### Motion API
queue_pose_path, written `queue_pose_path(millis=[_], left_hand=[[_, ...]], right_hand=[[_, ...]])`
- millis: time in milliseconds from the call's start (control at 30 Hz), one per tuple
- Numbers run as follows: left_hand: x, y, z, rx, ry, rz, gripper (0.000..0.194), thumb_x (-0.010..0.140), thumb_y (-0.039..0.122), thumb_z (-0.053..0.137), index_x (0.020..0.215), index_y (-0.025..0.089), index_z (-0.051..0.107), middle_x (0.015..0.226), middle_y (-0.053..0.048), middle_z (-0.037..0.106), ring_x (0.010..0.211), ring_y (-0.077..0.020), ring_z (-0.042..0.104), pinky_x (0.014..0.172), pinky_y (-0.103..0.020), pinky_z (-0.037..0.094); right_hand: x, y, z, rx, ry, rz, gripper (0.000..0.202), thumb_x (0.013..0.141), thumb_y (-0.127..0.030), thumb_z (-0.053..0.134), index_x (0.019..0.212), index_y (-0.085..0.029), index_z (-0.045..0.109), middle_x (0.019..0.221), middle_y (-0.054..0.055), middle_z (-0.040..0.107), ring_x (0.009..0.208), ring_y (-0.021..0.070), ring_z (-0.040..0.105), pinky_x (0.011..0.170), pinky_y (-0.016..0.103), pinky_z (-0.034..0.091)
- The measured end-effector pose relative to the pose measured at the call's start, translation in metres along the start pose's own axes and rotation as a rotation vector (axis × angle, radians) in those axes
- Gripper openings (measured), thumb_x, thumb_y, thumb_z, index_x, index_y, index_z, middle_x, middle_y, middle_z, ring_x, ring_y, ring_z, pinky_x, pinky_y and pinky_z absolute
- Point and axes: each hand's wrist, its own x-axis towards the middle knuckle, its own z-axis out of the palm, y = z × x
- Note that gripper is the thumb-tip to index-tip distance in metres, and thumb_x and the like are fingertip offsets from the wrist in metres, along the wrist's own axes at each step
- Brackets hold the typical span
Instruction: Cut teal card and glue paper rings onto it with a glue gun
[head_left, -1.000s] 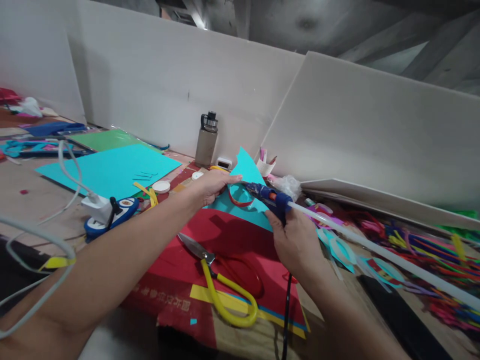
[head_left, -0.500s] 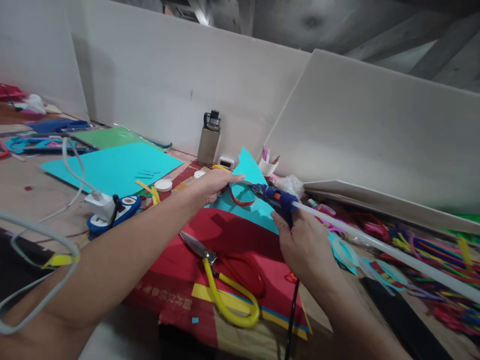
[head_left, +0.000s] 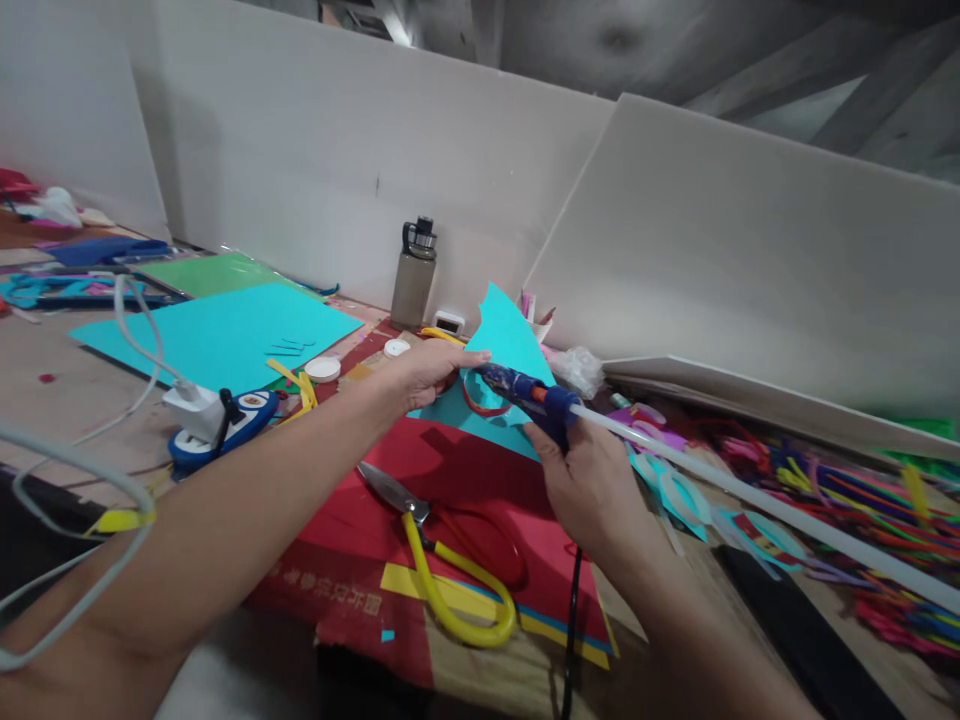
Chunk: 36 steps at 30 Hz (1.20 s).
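Glue gun (head_left: pixel 561 402) is gripped by right hand (head_left: pixel 596 478), seemingly angled for nozzle access to red-edged ring (head_left: pixel 486 410) | ring is set against cyan paper (head_left: pixel 510 325), at red sheet's (head_left: pixel 442 455) far side | left hand (head_left: pixel 431 374) is placed at ring's left, probably for steadying; exact grip cannot be told

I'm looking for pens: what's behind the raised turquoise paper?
Behind the turquoise paper, a white cup with pen-like sticks peeks out rightward; a white board stands farther back. The cup's covered part and anything else there are hidden.
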Motion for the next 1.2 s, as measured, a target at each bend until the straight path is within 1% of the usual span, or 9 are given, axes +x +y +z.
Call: queue_pose_path(millis=[133,267,367,467,600,767,933,1067,1200], left_hand=[[-0.003,0.003,0.002,0.01,0.02,-0.034,0.009,0.073,0.018,0.067,0.07,0.01,0.065,0.067,-0.008,0.068,0.055,-0.0151,0.06,0.059,-0.033,0.054],[-0.001,0.004,-0.001,0.007,0.019,-0.04,0.013,0.071,0.022,0.069,0.074,0.009,0.066,0.071,-0.009,0.069,0.059,-0.0163,0.062,0.061,-0.032,0.053],[0.001,0.004,-0.005,0.001,-0.004,-0.018,0.015,0.069,0.023,0.071,0.076,0.01,0.067,0.073,-0.009,0.069,0.064,-0.0179,0.064,0.062,-0.033,0.053],[0.0,0.005,-0.009,0.013,-0.05,-0.006,0.02,0.066,0.025,0.074,0.079,0.01,0.068,0.075,-0.01,0.07,0.063,-0.0177,0.064,0.061,-0.032,0.053],[-0.004,0.007,-0.01,0.052,-0.101,0.01,0.027,0.065,0.028,0.075,0.083,0.01,0.068,0.075,-0.01,0.07,0.059,-0.0162,0.063,0.061,-0.031,0.053],[-0.004,0.006,-0.011,0.09,-0.169,0.023,0.03,0.065,0.032,0.075,0.084,0.011,0.067,0.073,-0.008,0.069,0.057,-0.0155,0.063,0.057,-0.03,0.052],[-0.004,0.008,-0.014,0.188,-0.203,0.084,0.033,0.066,0.038,0.074,0.086,0.012,0.067,0.08,-0.008,0.07,0.061,-0.0146,0.063,0.055,-0.024,0.05],[-0.007,0.013,-0.015,0.299,-0.186,0.141,0.036,0.065,0.041,0.073,0.086,0.012,0.069,0.075,-0.006,0.069,0.051,-0.0102,0.057,0.045,-0.019,0.042],[-0.009,0.015,-0.017,0.361,-0.184,0.153,0.036,0.065,0.041,0.073,0.088,0.013,0.07,0.073,-0.005,0.069,0.048,-0.0089,0.055,0.042,-0.018,0.039]], right_hand=[[-0.001,-0.002,-0.002,0.034,-0.005,-0.031,0.04,0.089,-0.04,0.039,0.109,-0.011,0.059,0.097,0.016,0.066,0.087,0.0294,0.061,0.071,0.038,0.045],[0.0,0.0,-0.006,0.097,-0.037,-0.065,0.036,0.089,-0.038,0.041,0.105,-0.012,0.06,0.093,0.014,0.066,0.083,0.0272,0.061,0.069,0.035,0.045],[0.003,0.004,-0.01,0.17,-0.081,-0.056,0.033,0.088,-0.036,0.044,0.105,-0.013,0.06,0.091,0.012,0.066,0.084,0.0256,0.061,0.07,0.034,0.044],[0.005,0.009,-0.012,0.231,-0.069,-0.017,0.032,0.088,-0.036,0.044,0.105,-0.014,0.059,0.091,0.012,0.066,0.083,0.0245,0.06,0.07,0.033,0.043],[0.003,0.008,-0.009,0.17,-0.014,-0.009,0.033,0.088,-0.038,0.044,0.103,-0.013,0.059,0.089,0.012,0.065,0.082,0.0255,0.06,0.069,0.033,0.043],[0.001,-0.002,-0.009,0.11,0.01,-0.101,0.027,0.089,-0.03,0.043,0.101,-0.014,0.06,0.089,0.011,0.066,0.081,0.0237,0.06,0.066,0.03,0.043],[0.001,-0.006,-0.014,0.118,-0.011,-0.169,0.025,0.088,-0.028,0.044,0.099,-0.015,0.061,0.085,0.01,0.065,0.08,0.0232,0.06,0.066,0.03,0.043],[0.001,-0.003,-0.016,0.113,-0.027,-0.202,0.024,0.087,-0.029,0.044,0.1,-0.015,0.06,0.086,0.01,0.066,0.082,0.0238,0.06,0.067,0.031,0.043],[0.001,0.001,-0.021,0.1,-0.091,-0.205,0.019,0.087,-0.029,0.046,0.093,-0.017,0.06,0.08,0.009,0.066,0.074,0.0222,0.06,0.064,0.03,0.042]])
